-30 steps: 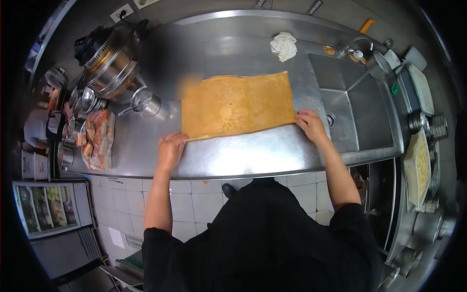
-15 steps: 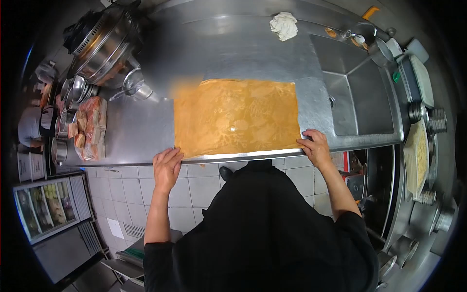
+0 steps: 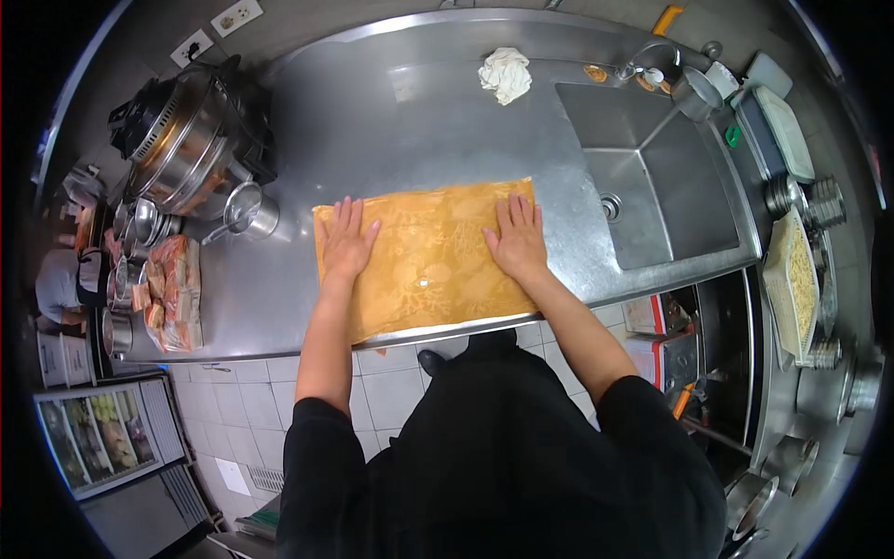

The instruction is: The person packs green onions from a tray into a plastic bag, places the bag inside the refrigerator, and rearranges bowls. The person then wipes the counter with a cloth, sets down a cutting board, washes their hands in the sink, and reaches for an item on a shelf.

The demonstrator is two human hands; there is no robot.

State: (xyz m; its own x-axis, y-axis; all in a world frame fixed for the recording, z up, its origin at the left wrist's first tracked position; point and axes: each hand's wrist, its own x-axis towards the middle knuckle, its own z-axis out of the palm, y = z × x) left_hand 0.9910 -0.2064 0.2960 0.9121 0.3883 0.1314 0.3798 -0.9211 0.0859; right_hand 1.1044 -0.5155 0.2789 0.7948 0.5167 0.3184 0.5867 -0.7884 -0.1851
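A flat, rectangular orange-yellow sheet [image 3: 424, 265] with a glossy, film-like surface and paler blotches lies on the steel counter, close to its front edge. My left hand [image 3: 346, 247] rests flat on the sheet's upper left part, fingers stretched toward its far edge. On the upper right part lies my right hand [image 3: 518, 242], palm down with fingers extended and thumb apart. Neither hand grips anything. What the sheet is made of I cannot tell.
Left on the steel counter [image 3: 391, 140] stand a large metal appliance [image 3: 182, 140], a metal jug [image 3: 253, 210] and bagged bread [image 3: 186, 289]. A crumpled white cloth [image 3: 506, 74] lies at the back. A sink [image 3: 694, 196] is on the right, with a white food container [image 3: 792, 279] beyond.
Both hands have moved from the sheet's near corners, forward onto its upper part, and now lie flat. The whole view has shifted slightly. The sheet remains on the counter.
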